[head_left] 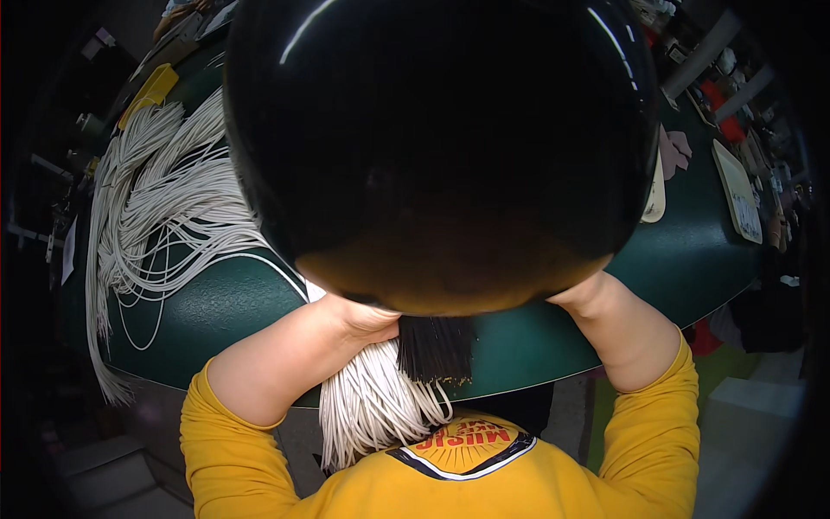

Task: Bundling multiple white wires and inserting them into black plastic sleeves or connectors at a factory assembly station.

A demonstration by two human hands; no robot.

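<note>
A large glossy black rounded shape [441,156] fills the upper middle and covers the fingers of both hands. My left hand [367,318] shows only its wrist and heel, beside a bundle of white cables [367,394] whose loose ends hang over the table's near edge. Just right of that bundle, black strands with small brass-coloured tips [435,350] stick out from under the black shape. My right hand [584,294] reaches beneath the shape's lower right rim, and what it touches is hidden. Whether either hand holds anything cannot be seen.
A big heap of white cables [181,203] covers the left of the dark green table [527,346]. Behind it is a yellow bin [151,91]. Toward the right lie a pale tray [737,192], a pinkish cloth [674,149] and part of another tray [654,195].
</note>
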